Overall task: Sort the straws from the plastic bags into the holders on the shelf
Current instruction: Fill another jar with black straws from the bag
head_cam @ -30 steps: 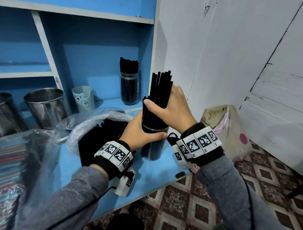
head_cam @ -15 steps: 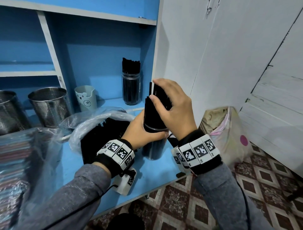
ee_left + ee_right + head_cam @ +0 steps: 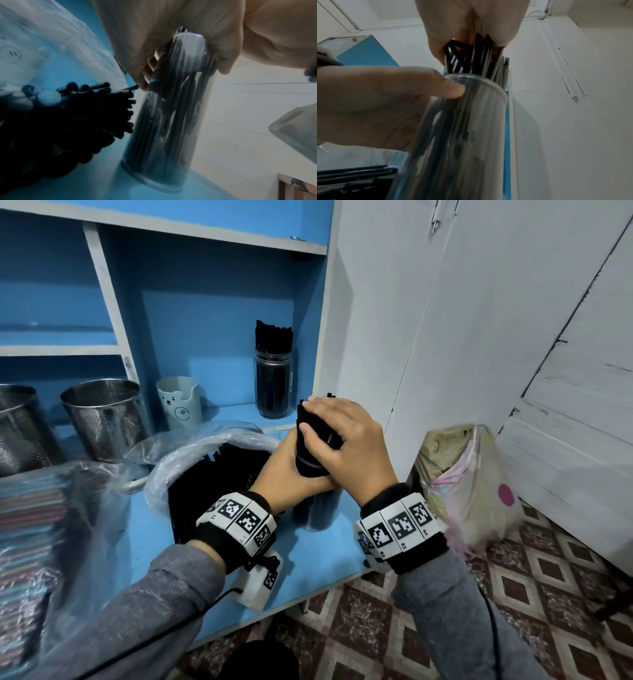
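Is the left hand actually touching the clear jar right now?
Touching. The right wrist view shows the left hand wrapped around the clear jar, thumb pressed against the wall just under its rim.

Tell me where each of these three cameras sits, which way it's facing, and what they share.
Head: worn on the head, looking down at the blue shelf; shows both sleeves, the left hand and the right hand.
Left wrist: below the left hand, looking along the clear jar standing on the shelf.
Right wrist: under the right hand, looking up at the black straws it grips, the ceiling beyond.
Shared: all three show the jar and both hands.
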### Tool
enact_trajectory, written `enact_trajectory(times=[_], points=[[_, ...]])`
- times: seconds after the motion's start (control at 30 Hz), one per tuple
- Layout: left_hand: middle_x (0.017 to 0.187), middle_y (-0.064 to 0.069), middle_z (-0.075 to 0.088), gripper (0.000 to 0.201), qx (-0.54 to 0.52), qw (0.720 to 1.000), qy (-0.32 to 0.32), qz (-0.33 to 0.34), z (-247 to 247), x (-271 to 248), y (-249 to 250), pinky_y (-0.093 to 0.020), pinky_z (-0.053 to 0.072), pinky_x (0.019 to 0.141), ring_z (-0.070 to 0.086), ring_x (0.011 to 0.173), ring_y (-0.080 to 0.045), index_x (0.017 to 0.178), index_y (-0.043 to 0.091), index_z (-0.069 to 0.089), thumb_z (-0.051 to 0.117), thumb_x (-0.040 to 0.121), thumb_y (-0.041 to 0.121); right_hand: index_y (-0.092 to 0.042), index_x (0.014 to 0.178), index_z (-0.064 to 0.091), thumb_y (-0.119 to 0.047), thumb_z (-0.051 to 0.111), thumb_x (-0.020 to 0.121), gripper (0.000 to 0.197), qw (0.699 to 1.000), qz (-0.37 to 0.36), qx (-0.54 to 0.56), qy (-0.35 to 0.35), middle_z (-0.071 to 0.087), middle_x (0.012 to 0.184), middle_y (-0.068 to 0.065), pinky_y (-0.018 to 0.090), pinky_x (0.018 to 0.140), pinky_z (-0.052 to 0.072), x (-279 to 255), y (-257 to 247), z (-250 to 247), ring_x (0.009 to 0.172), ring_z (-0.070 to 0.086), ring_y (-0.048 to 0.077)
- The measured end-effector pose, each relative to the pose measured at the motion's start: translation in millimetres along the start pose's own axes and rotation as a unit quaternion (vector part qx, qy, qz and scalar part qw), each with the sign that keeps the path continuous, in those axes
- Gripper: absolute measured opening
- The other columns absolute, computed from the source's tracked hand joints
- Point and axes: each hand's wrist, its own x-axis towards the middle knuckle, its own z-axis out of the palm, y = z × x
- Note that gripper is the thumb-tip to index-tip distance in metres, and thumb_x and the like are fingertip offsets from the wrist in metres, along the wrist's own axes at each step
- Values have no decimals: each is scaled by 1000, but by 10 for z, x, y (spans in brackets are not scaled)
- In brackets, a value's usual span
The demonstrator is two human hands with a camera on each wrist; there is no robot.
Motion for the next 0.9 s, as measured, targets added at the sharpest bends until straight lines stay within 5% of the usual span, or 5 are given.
enact_trajectory(times=[0.17,0.37,0.53,0.73,0.9], points=[[114,21,64,68,-3,1000,1,-23,-69,-36,-14,-6,44,82,58,105,12,117,44,48,89,68,24,-9,107,75,-15,73,85,23,1000,9,17,-21,72,111,3,33,98,48,5,-5,-38,105,65,20],[126,2,60,83,0,999,15,-28,-65,-67,20,-37,49,102,58,118,-9,131,24,49,93,61,29,-10,126,61,-18,69,83,44,996,26,35,-73,61,118,3,29,101,42,59,-10,-271,111,56,20],[136,3,49,82,40,998,0,-39,-163,-134,-4,-32,38,112,46,128,-7,135,30,44,89,68,30,-12,135,50,-31,67,87,55,994,78,51,-62,51,124,1,24,101,40,34,45,-460,111,51,15],[136,-1,51,81,56,998,1,-37,-162,-165,28,-35,39,112,48,129,-11,141,22,46,87,71,29,-3,107,65,-1,64,87,20,996,79,51,-7,54,103,5,18,85,46,26,59,-489,86,54,8],[137,-4,48,80,51,997,-8,-50,-154,-169,60,-38,39,112,48,128,-14,141,23,45,86,73,26,-12,114,55,1,71,80,40,989,75,130,18,51,110,7,23,79,53,58,-40,-483,80,60,16]])
